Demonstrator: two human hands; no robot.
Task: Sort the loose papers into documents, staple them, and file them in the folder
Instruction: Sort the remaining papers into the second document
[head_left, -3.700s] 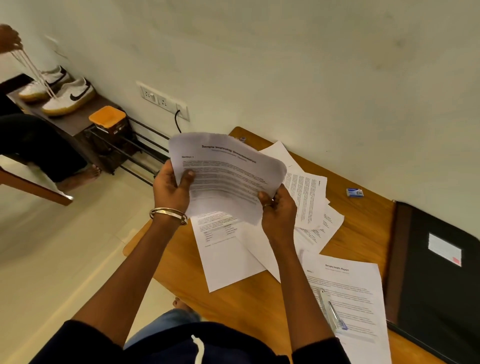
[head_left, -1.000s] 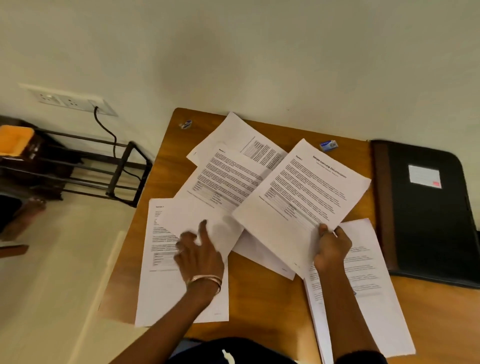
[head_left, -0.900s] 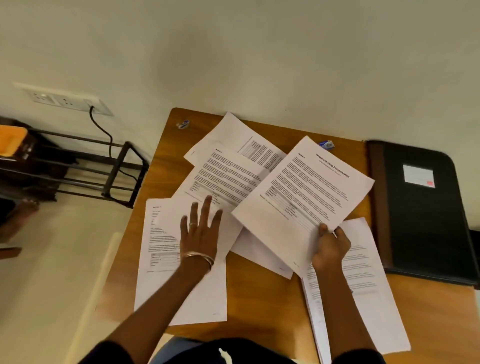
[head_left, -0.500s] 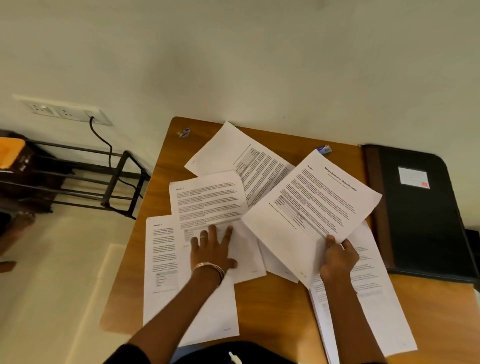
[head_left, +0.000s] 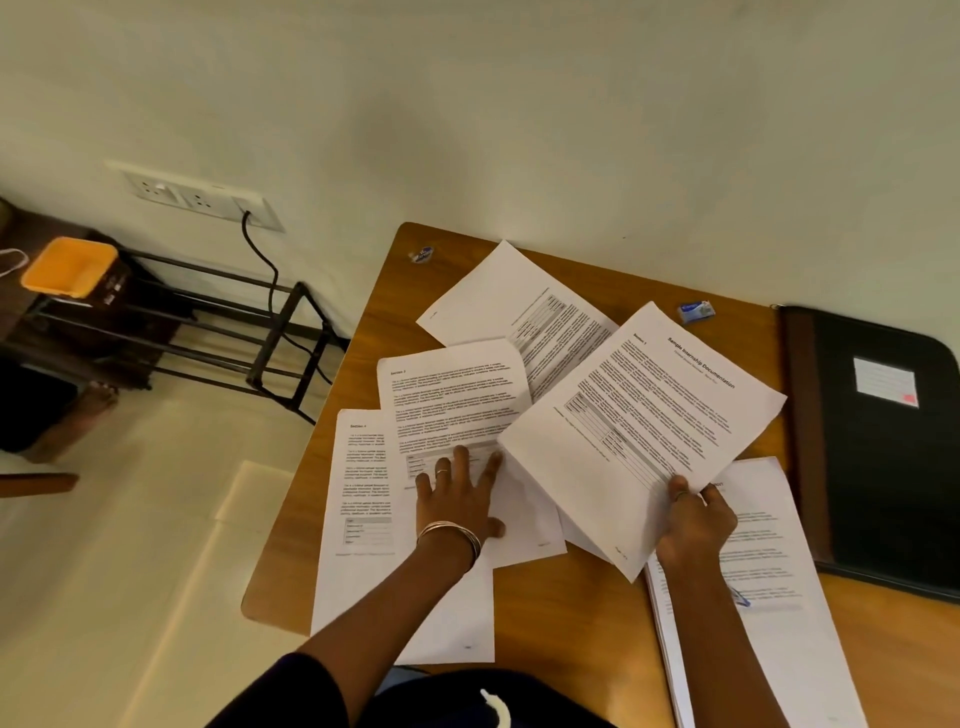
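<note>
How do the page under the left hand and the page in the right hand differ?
The Section 2 page lies flat on the table, pressed by the open left hand; the titled page is pinched by the right hand, angled, overlapping it. Both are white, printed, with tables.

Left hand (head_left: 457, 499): metal bangles at wrist, ring on one finger. Right hand (head_left: 693, 522): ring. Dark sleeves pushed up, white drawstring at chest.

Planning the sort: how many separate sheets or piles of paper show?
5: far sheet by the wall; Section 2 sheet under left hand; Section 4 sheet at near-left edge; Sample Internship Documentation page in right hand; pile near right. Others may hide beneath.
</note>
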